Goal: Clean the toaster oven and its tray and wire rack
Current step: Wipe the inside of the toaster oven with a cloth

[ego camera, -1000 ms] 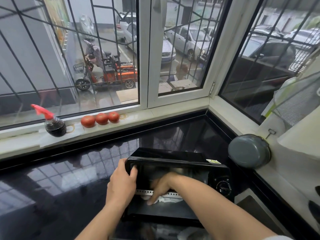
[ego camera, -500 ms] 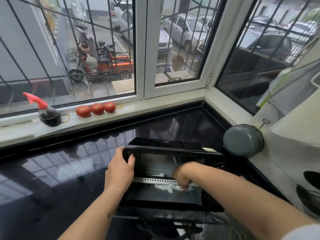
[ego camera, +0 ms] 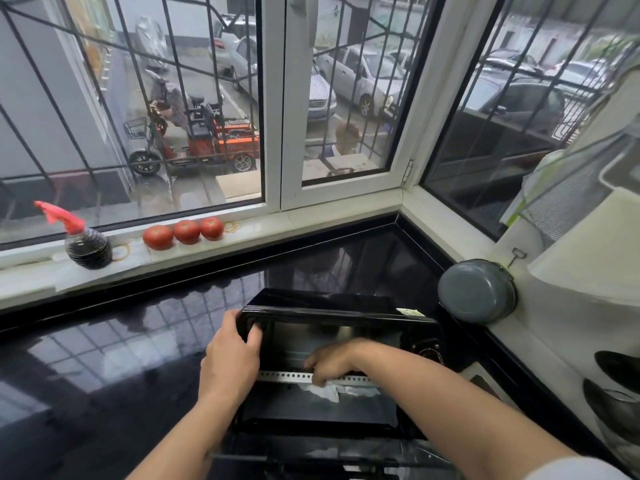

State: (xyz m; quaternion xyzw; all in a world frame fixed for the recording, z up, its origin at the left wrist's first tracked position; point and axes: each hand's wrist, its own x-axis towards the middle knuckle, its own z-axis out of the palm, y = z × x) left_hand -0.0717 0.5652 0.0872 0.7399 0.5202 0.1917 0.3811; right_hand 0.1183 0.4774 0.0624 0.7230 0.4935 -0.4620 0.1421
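Single head cam, wide-angle, looks fwd and down across black bench toward corner windows. Toaster oven close, low centre; both forearms enter from bottom edge. No 2nd view.

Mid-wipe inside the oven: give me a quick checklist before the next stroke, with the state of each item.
1. Oven steadied: ok, left hand grips its front left corner.
2. Cloth in grip: ok, right hand presses the white cloth at the cavity's front edge.
3. Door fully open: ok, it lies folded down toward the person.
4. Tray and rack out of the cavity: cannot tell, the arm and glare hide much of it.
5. Oven switched off: cannot tell, the dial is too blurred to read.
6. Room on the right: ok, the grey pot stands apart from the oven.
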